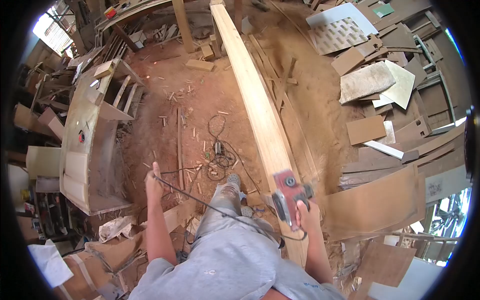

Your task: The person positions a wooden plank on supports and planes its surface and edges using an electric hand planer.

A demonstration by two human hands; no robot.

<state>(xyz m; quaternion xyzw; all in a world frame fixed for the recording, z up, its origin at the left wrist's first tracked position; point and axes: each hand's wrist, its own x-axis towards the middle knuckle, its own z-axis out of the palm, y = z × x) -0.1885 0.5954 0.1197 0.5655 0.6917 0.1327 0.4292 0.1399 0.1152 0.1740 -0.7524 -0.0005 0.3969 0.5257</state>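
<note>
My right hand point(302, 214) is wrapped round the rear handle of a red and black belt sander point(289, 192). The sander rests on the near part of a long pale wooden beam point(255, 110), which stretches away from me. Its right side is smeared by motion and dust. Out to the left, my left hand point(154, 181) is closed on a dark power cord point(195, 199), thumb up. From there the cord crosses in front of my body towards the sander. The underside of the sander is hidden.
Coiled cable with a connector point(218, 148) and wood offcuts lie on the dirt floor by my feet. A wooden cabinet frame point(75, 150) carrying a tape measure point(81, 136) stands left. Boards and panels point(367, 130) are piled right; long planks point(295, 125) lie beside the beam.
</note>
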